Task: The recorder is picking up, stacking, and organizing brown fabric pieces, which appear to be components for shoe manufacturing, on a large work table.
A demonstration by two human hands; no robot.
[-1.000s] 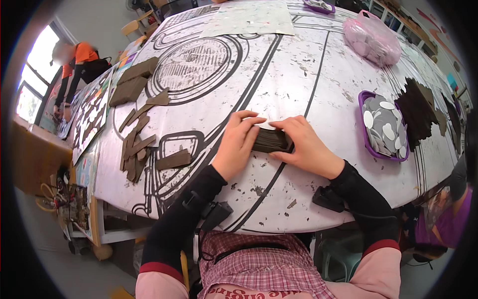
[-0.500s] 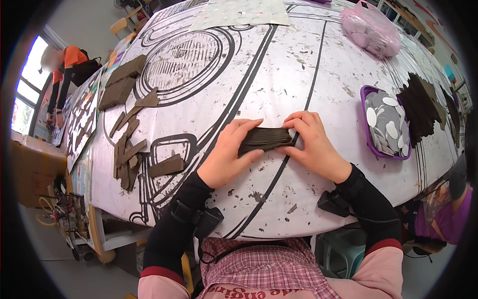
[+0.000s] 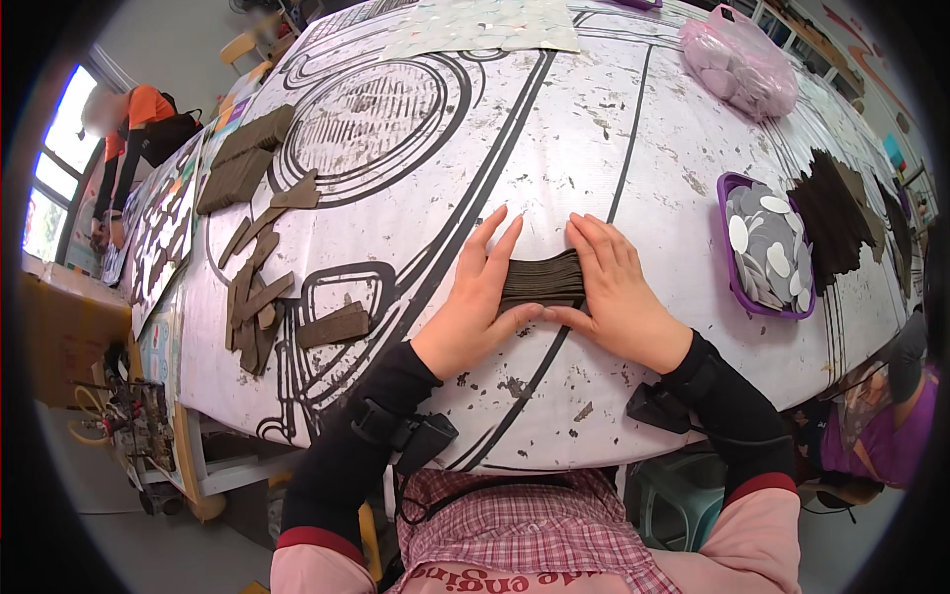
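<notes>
A stack of thin dark brown fabric-like strips (image 3: 542,281) lies on the table in front of me, pressed end to end between my two hands. My left hand (image 3: 475,310) is against its left end, fingers stretched out and thumb along the near side. On the right end rests my right hand (image 3: 621,305), its fingers held straight and together. The two thumb tips nearly meet at the stack's near edge. Palms and thumbs hide the ends of the strips.
Loose brown strips (image 3: 259,307) and neat brown stacks (image 3: 237,180) lie at left. A purple basket (image 3: 730,259) of grey and white ovals stands at right beside dark strips (image 3: 831,213). A pink bag (image 3: 737,64) sits far right. Another person (image 3: 148,114) bends over the table's far left.
My fingers have shifted from curling over the strips to lying straighter at both ends. My hands have squared the stack, and the thumbs have come together at its near side.
</notes>
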